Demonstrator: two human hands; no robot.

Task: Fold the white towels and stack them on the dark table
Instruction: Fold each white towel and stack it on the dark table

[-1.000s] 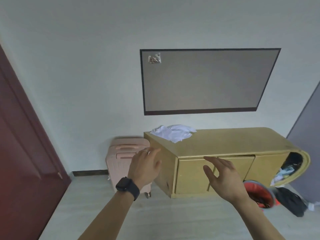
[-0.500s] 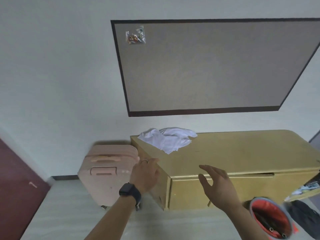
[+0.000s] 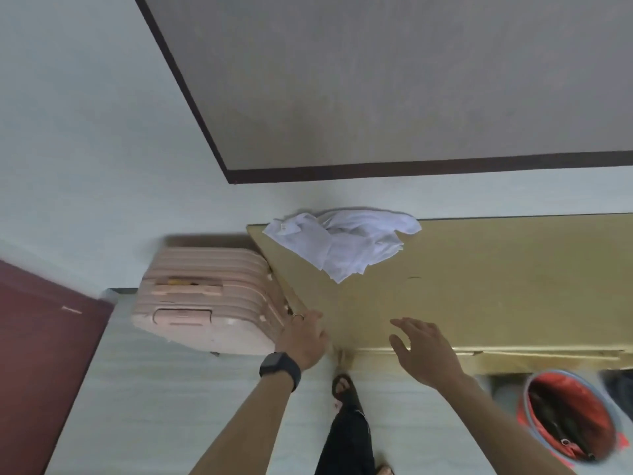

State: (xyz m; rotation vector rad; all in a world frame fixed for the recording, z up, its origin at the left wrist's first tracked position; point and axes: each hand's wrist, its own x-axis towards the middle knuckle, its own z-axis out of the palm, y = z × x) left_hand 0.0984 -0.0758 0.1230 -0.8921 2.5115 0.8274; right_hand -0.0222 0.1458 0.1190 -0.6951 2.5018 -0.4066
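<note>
Though crumpled in a heap at centre frame, on the left end of the yellow-brown wooden cabinet top (image 3: pixel 479 289), judged the white cloth towels (image 3: pixel 346 248) light, limp and unbreakable; best pinched at a free corner, such as the point nearest the camera. Found both hands low centre, well apart from the cloth: left hand (image 3: pixel 305 341) with fingers loosely together, right hand (image 3: pixel 428 354) with fingers spread, both empty. Saw no dark table.

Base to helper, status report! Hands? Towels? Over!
Left hand open, by the cabinet corner. Right hand open, above cabinet's front edge. White towels crumpled on cabinet, untouched. Nothing between hands and towels.
</note>
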